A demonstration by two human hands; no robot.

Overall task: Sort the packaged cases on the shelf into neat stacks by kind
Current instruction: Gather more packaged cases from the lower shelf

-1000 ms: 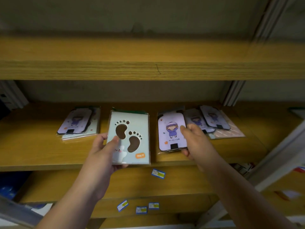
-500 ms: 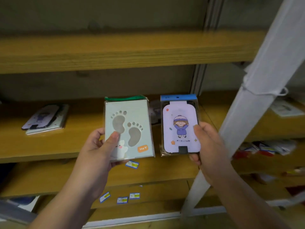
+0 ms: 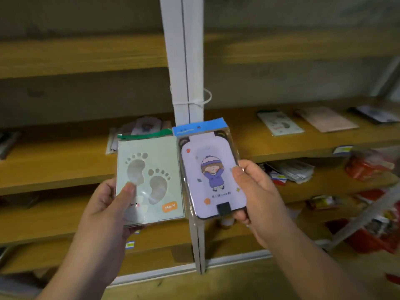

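The packaged case [image 3: 150, 182] in the left hand [image 3: 108, 204] is pale mint green, printed with two grey-brown footprints and a small orange tag in one corner, with a dark green strip along its top. The one [image 3: 211, 174] in the right hand [image 3: 257, 191] is soft lilac under a bright blue header, showing a cartoon child in a purple coat and striped hat, orange dots scattered about and a black square at the bottom. The shelf boards [image 3: 65, 161] are honey-yellow wood grain, the upright post [image 3: 184, 61] white. Farther right lie a mint case [image 3: 279, 124], a pale pink one [image 3: 326, 119], and red packets [image 3: 365, 165] below.
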